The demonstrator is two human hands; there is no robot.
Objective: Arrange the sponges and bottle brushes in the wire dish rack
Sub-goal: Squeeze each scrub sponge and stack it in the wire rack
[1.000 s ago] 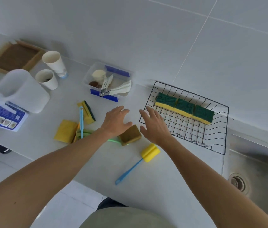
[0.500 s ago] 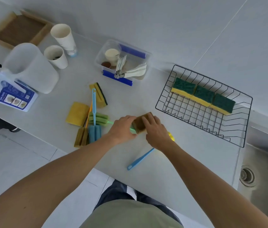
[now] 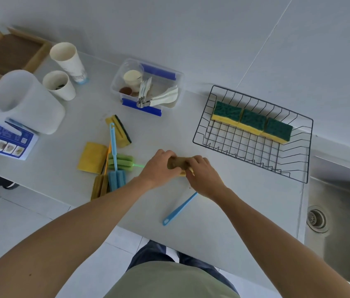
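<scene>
My left hand (image 3: 158, 168) and my right hand (image 3: 202, 175) both grip a brown sponge (image 3: 177, 162) just above the counter. Under my right hand lies a bottle brush with a blue handle (image 3: 179, 208); its yellow head is mostly hidden. The black wire dish rack (image 3: 199, 134) stands to the right, holding three green-and-yellow sponges (image 3: 252, 122) in a row along its back. To the left lie a yellow sponge (image 3: 92, 157), a yellow-and-black sponge (image 3: 119, 131), and a pile of brushes: a green one (image 3: 121, 161), a blue one (image 3: 116, 179) and a brown one (image 3: 100, 186).
A clear box with blue clips (image 3: 148, 88) holds small utensils at the back. Two paper cups (image 3: 66, 59), a white jug (image 3: 25, 102), a leaflet (image 3: 4, 140) and a wooden tray (image 3: 8, 52) sit at the left. A steel sink (image 3: 341, 211) lies at the right.
Both hands came down from open above the counter and closed on the brown sponge. The camera view shifted, so everything sits differently in the frame.
</scene>
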